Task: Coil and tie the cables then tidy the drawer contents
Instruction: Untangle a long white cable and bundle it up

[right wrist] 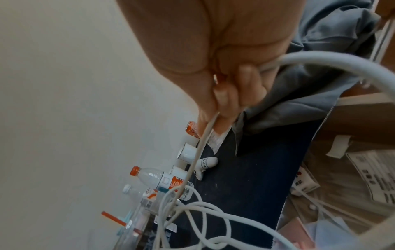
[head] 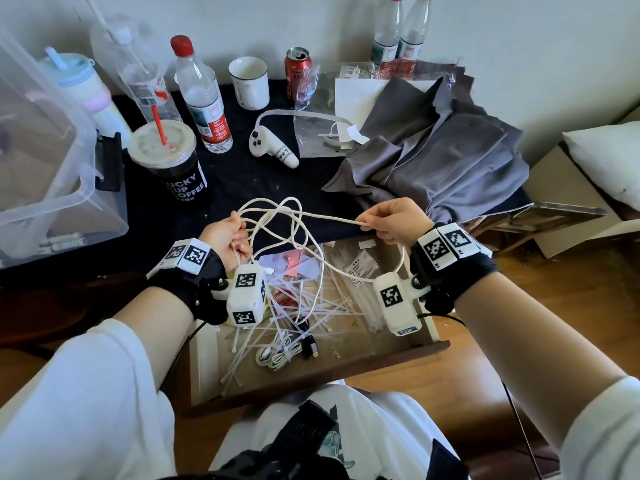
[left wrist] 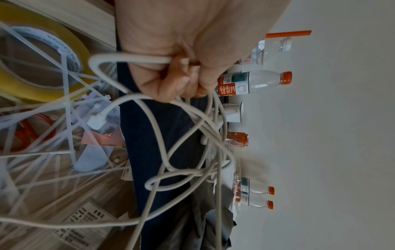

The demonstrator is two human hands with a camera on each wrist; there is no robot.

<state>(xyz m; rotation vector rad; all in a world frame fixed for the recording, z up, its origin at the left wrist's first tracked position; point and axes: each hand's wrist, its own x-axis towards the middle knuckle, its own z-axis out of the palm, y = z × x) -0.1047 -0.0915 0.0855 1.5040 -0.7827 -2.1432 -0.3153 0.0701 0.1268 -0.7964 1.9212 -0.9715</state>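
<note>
A long white cable hangs in loose loops above the open wooden drawer. My left hand grips several gathered loops of it in a fist. My right hand pinches one strand between thumb and fingers and holds it taut toward the left hand. The cable's white plug dangles under the left hand. In the drawer lie loose white zip ties, a coiled white cable, a black cable with a USB plug and a roll of yellow tape.
On the dark tabletop stand a coffee cup with red straw, water bottles, a white mug, a red can and a white controller. Grey cloth lies right, a clear plastic bin left.
</note>
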